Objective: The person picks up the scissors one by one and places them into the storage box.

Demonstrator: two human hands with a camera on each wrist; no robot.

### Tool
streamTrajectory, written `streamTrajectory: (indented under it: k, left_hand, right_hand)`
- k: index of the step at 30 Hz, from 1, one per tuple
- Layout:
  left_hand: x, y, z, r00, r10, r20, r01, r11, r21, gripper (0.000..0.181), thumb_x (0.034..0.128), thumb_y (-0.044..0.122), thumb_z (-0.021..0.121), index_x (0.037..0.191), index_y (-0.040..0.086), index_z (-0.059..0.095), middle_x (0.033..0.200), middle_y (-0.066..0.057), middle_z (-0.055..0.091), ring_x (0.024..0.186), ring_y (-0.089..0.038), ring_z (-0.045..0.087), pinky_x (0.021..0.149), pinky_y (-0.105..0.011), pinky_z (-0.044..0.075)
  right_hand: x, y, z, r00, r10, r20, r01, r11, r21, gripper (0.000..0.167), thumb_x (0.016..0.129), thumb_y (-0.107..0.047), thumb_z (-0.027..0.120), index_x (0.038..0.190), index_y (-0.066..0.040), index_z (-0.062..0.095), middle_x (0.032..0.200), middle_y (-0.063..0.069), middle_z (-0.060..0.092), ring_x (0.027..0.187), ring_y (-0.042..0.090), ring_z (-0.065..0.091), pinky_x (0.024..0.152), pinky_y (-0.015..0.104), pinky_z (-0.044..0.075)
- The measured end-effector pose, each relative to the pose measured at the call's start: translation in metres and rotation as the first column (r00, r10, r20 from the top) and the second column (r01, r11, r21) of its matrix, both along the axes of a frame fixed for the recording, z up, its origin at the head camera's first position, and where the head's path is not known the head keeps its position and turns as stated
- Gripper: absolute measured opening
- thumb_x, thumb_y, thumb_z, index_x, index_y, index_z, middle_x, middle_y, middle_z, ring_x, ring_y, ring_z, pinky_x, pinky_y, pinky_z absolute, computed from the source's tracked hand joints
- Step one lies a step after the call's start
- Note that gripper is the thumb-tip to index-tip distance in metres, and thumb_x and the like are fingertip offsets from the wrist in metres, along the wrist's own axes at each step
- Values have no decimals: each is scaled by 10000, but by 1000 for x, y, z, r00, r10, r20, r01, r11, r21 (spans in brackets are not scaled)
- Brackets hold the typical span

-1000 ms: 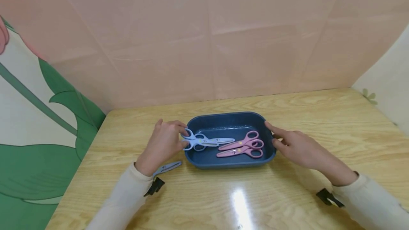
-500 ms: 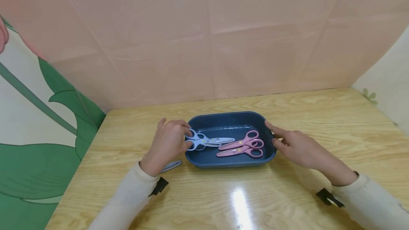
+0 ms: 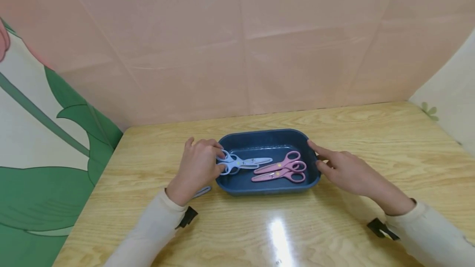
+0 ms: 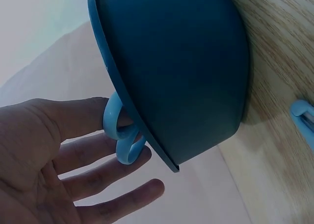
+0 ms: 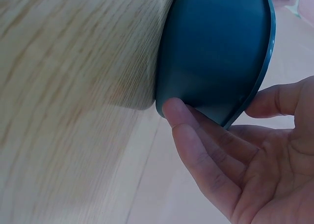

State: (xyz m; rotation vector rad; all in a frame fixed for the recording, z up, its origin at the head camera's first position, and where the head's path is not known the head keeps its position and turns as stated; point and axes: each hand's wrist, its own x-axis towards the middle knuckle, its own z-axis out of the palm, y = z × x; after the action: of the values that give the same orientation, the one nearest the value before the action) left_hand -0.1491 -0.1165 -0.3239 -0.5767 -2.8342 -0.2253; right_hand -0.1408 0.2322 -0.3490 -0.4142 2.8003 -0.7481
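A dark blue plastic tray [image 3: 259, 191] stands on the table. At its left end my left hand [image 3: 198, 166] pinches the finger loops of light blue scissors [image 3: 233, 163]. Their handles show over the rim in the left wrist view, and their blades point right over the tray's inside. Another light blue pair seems to overlap them; I cannot tell the two fully apart. Two pink scissors [image 3: 276, 175] lie inside on the right, handles to the right. My right hand [image 3: 346, 172] grips the tray's right end, fingers [image 5: 206, 165] against the outer wall and thumb at the rim.
More light blue scissors [image 3: 202, 192] lie on the wooden table [image 3: 230, 234] left of the tray, mostly hidden behind my left wrist. A pink-covered wall [image 3: 237, 52] rises at the table's back edge.
My left hand has shifted slightly right with the blue scissors, over the tray's left rim. My left wrist now covers more of the scissors on the table. The right hand has stayed still.
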Motion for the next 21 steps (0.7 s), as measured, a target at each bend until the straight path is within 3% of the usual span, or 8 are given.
streamTrajectory:
  k: [11, 21]
  left_hand:
    - [0, 2, -1, 999, 32, -45, -32, 999, -14, 129, 739, 262, 880, 819, 181, 818, 1061, 8, 757, 994, -264, 697, 1063, -702, 358]
    - [-2, 6, -3, 999, 21, -26, -21, 1000, -16, 112, 746, 239, 866, 829, 180, 819, 1065, 17, 755, 1018, -253, 690, 1064, -718, 350]
  right_hand:
    - [1, 0, 0, 1000, 5, -4, -5, 1000, -1, 599, 1034, -212, 453, 1590, -170, 235, 1304, 269, 627, 477, 108, 380, 473, 290, 353]
    - [0, 0, -1, 1000, 5, -10, -5, 1000, 0, 597, 1033, -210, 454, 1589, -170, 239, 1299, 271, 629, 473, 107, 376, 473, 290, 351]
